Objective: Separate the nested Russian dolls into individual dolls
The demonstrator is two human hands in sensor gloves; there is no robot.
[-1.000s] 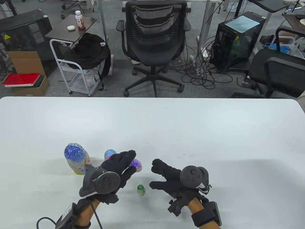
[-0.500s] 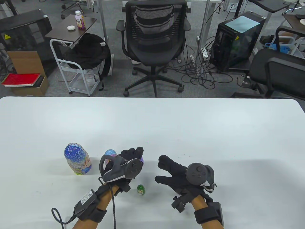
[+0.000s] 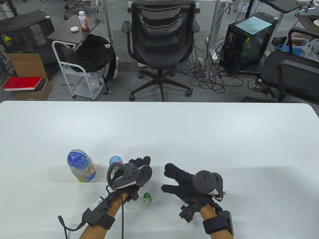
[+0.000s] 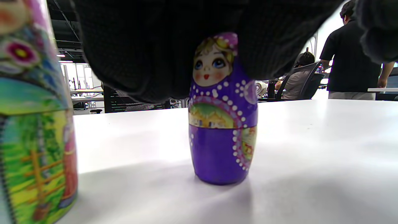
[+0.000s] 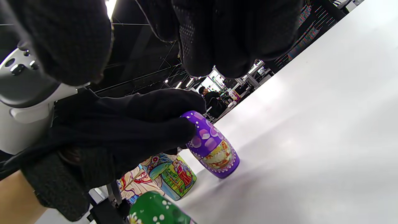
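Note:
The purple doll (image 4: 222,124) stands upright and closed on the white table (image 3: 199,134). My left hand (image 3: 142,161) grips its head from above, as the right wrist view shows (image 5: 213,146); in the table view the hand hides it. A large blue doll (image 3: 81,169) stands at the left. A medium blue-topped doll (image 3: 115,160) stands just left of my left hand. A tiny green doll (image 3: 147,198) stands between my hands, nearer the front. My right hand (image 3: 167,179) hovers empty to the right with its fingers spread.
The table's far edge (image 3: 159,102) faces an office chair (image 3: 160,47) and floor clutter. The wide white surface stretches behind and to the right of the dolls. The left wrist cable (image 3: 121,214) trails toward the front edge.
My left hand has turned upright and shifted right, standing the purple doll on the table and now covering it. My right hand has drifted slightly right, still empty.

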